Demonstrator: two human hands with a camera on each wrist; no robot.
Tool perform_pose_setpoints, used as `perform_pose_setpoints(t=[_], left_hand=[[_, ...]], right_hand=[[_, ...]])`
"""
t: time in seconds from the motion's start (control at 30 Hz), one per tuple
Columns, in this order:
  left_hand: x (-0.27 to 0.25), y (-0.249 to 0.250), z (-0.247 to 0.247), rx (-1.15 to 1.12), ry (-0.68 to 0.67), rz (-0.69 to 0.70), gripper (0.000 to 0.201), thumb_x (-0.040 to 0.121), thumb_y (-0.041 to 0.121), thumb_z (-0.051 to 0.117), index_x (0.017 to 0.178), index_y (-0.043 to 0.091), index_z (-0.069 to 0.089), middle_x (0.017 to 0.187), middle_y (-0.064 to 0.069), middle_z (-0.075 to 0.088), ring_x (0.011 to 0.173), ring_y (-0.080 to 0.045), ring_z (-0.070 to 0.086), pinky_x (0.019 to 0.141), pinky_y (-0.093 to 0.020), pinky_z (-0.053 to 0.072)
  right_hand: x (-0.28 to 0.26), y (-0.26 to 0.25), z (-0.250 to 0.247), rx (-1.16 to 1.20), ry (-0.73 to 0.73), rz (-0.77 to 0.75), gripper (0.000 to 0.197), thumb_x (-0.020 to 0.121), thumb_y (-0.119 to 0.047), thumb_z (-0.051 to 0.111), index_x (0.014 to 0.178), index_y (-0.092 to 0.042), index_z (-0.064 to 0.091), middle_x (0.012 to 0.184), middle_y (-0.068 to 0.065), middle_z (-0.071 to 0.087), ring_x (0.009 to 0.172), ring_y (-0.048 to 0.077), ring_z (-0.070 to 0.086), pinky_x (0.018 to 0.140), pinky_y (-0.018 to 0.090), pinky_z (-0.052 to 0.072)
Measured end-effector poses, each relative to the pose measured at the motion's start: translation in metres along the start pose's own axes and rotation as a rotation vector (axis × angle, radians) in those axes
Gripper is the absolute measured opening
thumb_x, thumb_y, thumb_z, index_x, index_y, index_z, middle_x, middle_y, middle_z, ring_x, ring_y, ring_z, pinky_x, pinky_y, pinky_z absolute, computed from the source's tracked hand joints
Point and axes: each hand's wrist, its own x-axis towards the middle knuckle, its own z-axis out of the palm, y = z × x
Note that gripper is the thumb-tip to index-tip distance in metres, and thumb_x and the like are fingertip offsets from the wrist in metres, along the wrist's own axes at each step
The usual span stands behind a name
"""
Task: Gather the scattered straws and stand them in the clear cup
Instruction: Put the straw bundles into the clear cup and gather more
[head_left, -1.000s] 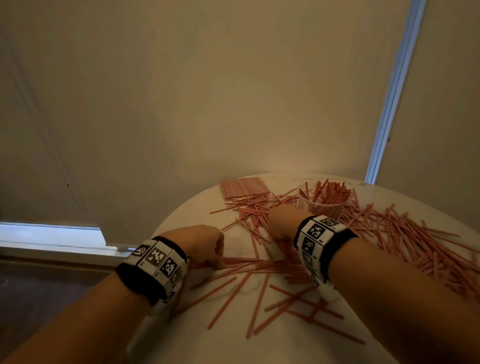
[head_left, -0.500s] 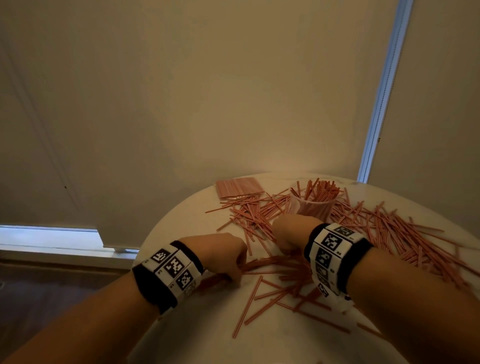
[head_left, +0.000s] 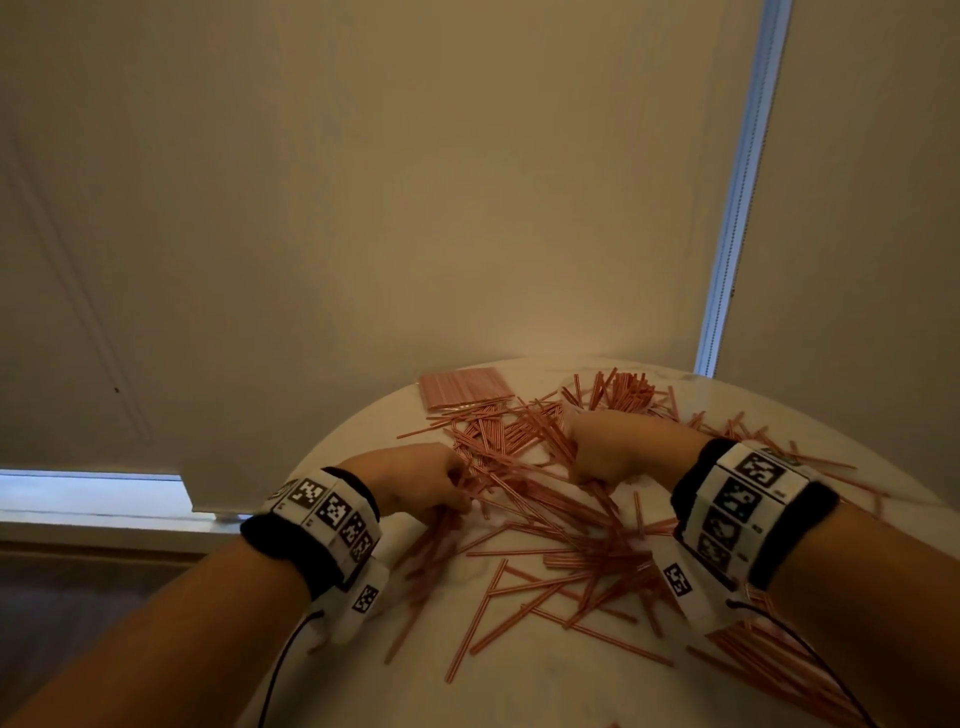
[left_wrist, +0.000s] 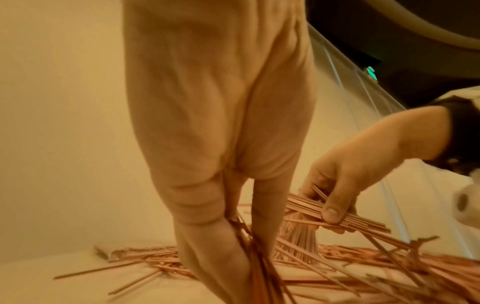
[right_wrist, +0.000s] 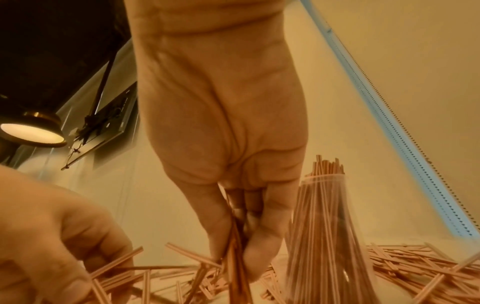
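Thin red-and-white striped straws (head_left: 540, 525) lie scattered over a round white table (head_left: 519, 691). A clear cup (right_wrist: 327, 226), packed with upright straws, stands at the far side just beyond my right hand; in the head view only its straw tops (head_left: 623, 387) show. My left hand (head_left: 421, 483) grips a bunch of straws (left_wrist: 249, 257) low over the table. My right hand (head_left: 608, 457) pinches another bundle (left_wrist: 345, 216) between thumb and curled fingers, with straw ends fanning out on both sides.
A flat sealed packet of straws (head_left: 465, 387) lies at the table's far left edge. A thick pile of straws (head_left: 795, 670) covers the right side under my right forearm. A wall and a blind rise right behind the table.
Both hands have drawn closer together over the straws. The left hand has closed round a bunch, and the loose straws between the hands have been pushed together.
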Motion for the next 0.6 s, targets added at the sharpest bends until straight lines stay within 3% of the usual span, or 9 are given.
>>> perform_pose_setpoints(t=[0.07,0.13,0.2,0.27,0.33,0.43,0.6], left_hand=[[0.002,0.0,0.0,-0.238,0.002,-0.033,0.005,0.101,0.004,0.059,0.102,0.003,0.063,0.095,-0.012,0.072,0.083,-0.02,0.077,0.086,-0.041,0.063],[0.004,0.002,0.003,-0.379,0.038,-0.047,0.009,0.102,0.002,0.052,0.104,0.001,0.061,0.099,-0.014,0.067,0.082,-0.022,0.074,0.079,-0.039,0.064],[0.006,0.007,0.005,-0.443,0.107,-0.058,0.014,0.104,0.005,0.047,0.1,0.004,0.06,0.094,-0.012,0.062,0.077,-0.019,0.066,0.068,-0.032,0.063],[0.008,0.012,0.006,-0.508,0.162,-0.084,0.018,0.105,0.008,0.043,0.098,0.006,0.06,0.088,-0.009,0.063,0.073,-0.018,0.061,0.066,-0.031,0.06],[0.01,0.015,0.008,-0.598,0.182,-0.116,0.02,0.104,0.01,0.041,0.095,0.007,0.059,0.08,-0.007,0.064,0.07,-0.019,0.06,0.068,-0.034,0.057],[0.012,0.022,0.013,-0.717,0.175,-0.151,0.021,0.102,0.01,0.041,0.087,0.011,0.056,0.067,-0.003,0.06,0.069,-0.02,0.061,0.074,-0.036,0.053],[0.016,0.038,0.023,-0.975,0.163,-0.094,0.025,0.102,0.003,0.034,0.086,0.01,0.052,0.064,-0.003,0.048,0.056,-0.015,0.047,0.057,-0.029,0.046]], right_hand=[[-0.003,0.005,-0.002,0.054,0.051,0.0,0.023,0.098,-0.021,0.06,0.103,0.0,0.067,0.084,0.005,0.066,0.066,0.015,0.058,0.061,0.028,0.053],[-0.006,0.008,-0.004,0.102,0.092,0.002,0.023,0.098,-0.023,0.059,0.105,-0.003,0.065,0.08,0.001,0.062,0.065,0.013,0.058,0.056,0.023,0.05],[-0.008,0.01,-0.006,0.152,0.118,-0.005,0.024,0.098,-0.027,0.06,0.106,-0.005,0.065,0.087,0.003,0.067,0.073,0.016,0.065,0.061,0.025,0.05],[-0.012,0.011,-0.007,0.207,0.154,-0.006,0.029,0.097,-0.032,0.062,0.112,-0.008,0.065,0.102,0.008,0.07,0.088,0.02,0.068,0.065,0.026,0.051],[-0.015,0.011,-0.007,0.271,0.194,-0.008,0.034,0.096,-0.034,0.063,0.118,-0.009,0.061,0.103,0.007,0.068,0.083,0.017,0.067,0.06,0.023,0.05],[-0.017,0.011,-0.006,0.315,0.238,-0.019,0.03,0.097,-0.034,0.06,0.117,-0.011,0.061,0.09,0.0,0.065,0.075,0.013,0.065,0.054,0.022,0.046],[-0.019,0.008,-0.004,0.368,0.286,-0.032,0.032,0.1,-0.035,0.056,0.12,-0.011,0.06,0.088,-0.002,0.065,0.073,0.008,0.062,0.055,0.02,0.041]])
